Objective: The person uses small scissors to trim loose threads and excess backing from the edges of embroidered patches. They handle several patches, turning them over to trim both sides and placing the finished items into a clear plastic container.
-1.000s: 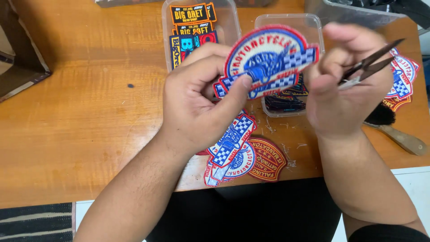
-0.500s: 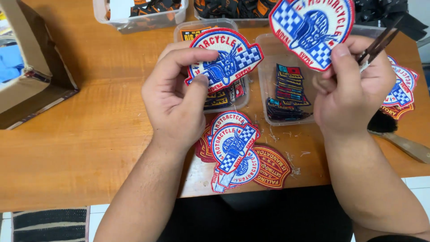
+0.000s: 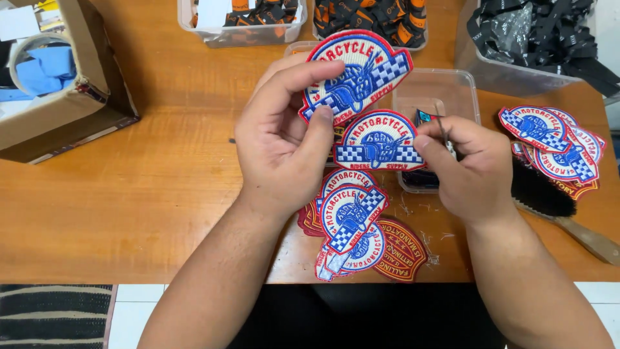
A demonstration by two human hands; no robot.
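Lowered since a moment ago, a second round blue, white and red cloth patch (image 3: pixel 380 141) is now pinched by the right hand (image 3: pixel 468 169), with small metal scissors (image 3: pixel 442 129), over the wooden table (image 3: pixel 148 194). A matching patch (image 3: pixel 356 72) is gripped by the left hand (image 3: pixel 284 139) just above.

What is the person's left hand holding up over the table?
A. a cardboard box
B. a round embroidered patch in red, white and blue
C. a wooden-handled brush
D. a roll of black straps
B: the left hand pinches the embroidered patch by its edge, while the brush lies on the table.
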